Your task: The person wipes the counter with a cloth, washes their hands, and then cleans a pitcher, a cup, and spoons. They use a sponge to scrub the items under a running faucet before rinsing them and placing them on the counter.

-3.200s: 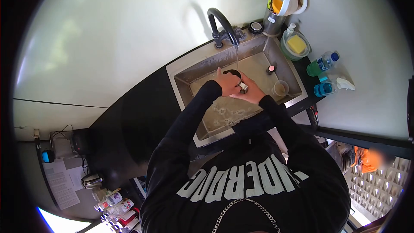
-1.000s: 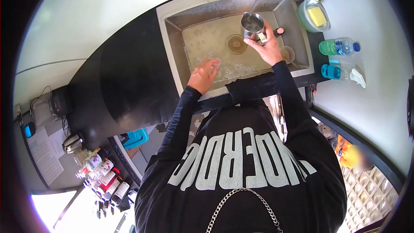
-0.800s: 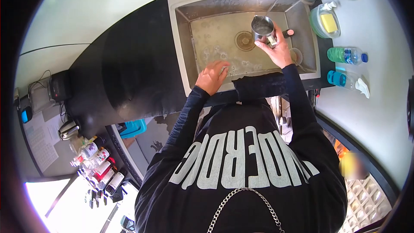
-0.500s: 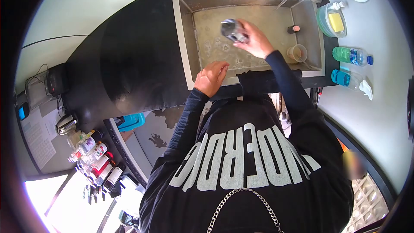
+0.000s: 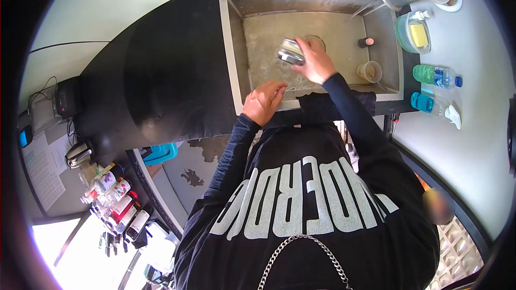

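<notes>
Over the sink (image 5: pixel 230 83), my right hand (image 5: pixel 317 64) is closed around a small shiny metal cup (image 5: pixel 291 52), which is tilted on its side. Its far details are blurred. My left hand (image 5: pixel 263 101) is at the sink's front rim, left of the cup and apart from it. Its fingers are bent and pressed together; whether anything is inside them is hidden. Part of a round rim (image 5: pixel 317 37) shows behind my right hand. Cloudy water with some bubbles lies on the sink floor.
A clear cup (image 5: pixel 369 71) and a small dark piece with a pinkish end (image 5: pixel 366 42) are in the sink's right side. A black cloth (image 5: pixel 336 104) hangs over the front rim. Right of the sink are a bowl with a yellow sponge (image 5: pixel 418 36), a bottle (image 5: pixel 436 76) and a spray bottle (image 5: pixel 434 104).
My right hand has moved slightly down toward me and turned the metal cup, so its side now shows more. The round rim behind the hand has come into sight. My left hand stays near the rim.
</notes>
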Demonstrator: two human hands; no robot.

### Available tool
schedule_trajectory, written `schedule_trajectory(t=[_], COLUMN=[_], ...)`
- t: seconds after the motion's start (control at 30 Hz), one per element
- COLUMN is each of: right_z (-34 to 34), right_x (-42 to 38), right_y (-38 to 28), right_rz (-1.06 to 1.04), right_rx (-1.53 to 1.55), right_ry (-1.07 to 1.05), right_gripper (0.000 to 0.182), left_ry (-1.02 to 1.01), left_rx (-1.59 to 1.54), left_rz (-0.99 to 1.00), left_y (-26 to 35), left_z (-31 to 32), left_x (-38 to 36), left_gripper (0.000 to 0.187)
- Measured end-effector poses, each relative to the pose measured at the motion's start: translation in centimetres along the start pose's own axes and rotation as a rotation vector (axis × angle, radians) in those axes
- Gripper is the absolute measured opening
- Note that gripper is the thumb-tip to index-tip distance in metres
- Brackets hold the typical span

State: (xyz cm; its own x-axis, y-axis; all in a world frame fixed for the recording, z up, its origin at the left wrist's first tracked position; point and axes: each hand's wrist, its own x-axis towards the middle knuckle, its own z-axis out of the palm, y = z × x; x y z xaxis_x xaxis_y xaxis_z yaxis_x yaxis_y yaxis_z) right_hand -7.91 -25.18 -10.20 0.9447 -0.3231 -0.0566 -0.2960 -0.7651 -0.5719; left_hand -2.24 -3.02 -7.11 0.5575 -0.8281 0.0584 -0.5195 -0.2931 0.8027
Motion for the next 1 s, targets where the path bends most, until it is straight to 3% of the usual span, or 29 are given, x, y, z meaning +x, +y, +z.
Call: schedule_trajectory(t=[0.13, 0.2, 0.37, 0.5, 0.67, 0.73, 0.93, 1.0], right_z=[-2.3, -3.0, -4.8, -5.8, -5.2, -7.0, -8.9, -9.1], right_x=[-4.2, -5.0, -1.3, -0.2, -1.4, -2.0, -2.1, -2.3], right_y=[3.4, 4.6, 3.2, 2.5, 6.6, 5.0, 3.5, 3.1], right_rz=[0.158, 0.232, 0.107, 0.115, 0.133, 0.171, 0.084, 0.095], right_rx=[0.180, 0.270, 0.381, 0.496, 0.659, 0.926, 0.752, 0.721], right_ry=[0.059, 0.215, 0.441, 0.341, 0.473, 0.441, 0.436, 0.412], right_gripper=[0.075, 0.077, 0.078, 0.079, 0.078, 0.075, 0.073, 0.073], left_ry=[-0.031, -0.047, -0.083, -0.075, -0.035, -0.023, -0.001, 0.189], left_rx=[-0.017, -0.051, -0.038, -0.063, -0.103, -0.112, -0.189, -0.285], left_rz=[0.009, 0.015, 0.025, -0.025, -0.050, -0.068, -0.160, -0.260], left_y=[0.4, 0.4, 0.0, 0.8, 0.9, 0.6, -0.2, -0.1], left_z=[-0.5, -0.3, 0.1, -0.6, -1.2, -1.4, -1.6, -2.0], left_x=[0.8, 1.5, 2.9, 3.5, 2.8, 2.2, 1.8, 1.8], left_gripper=[0.015, 0.015, 0.015, 0.016, 0.017, 0.017, 0.020, 0.025])
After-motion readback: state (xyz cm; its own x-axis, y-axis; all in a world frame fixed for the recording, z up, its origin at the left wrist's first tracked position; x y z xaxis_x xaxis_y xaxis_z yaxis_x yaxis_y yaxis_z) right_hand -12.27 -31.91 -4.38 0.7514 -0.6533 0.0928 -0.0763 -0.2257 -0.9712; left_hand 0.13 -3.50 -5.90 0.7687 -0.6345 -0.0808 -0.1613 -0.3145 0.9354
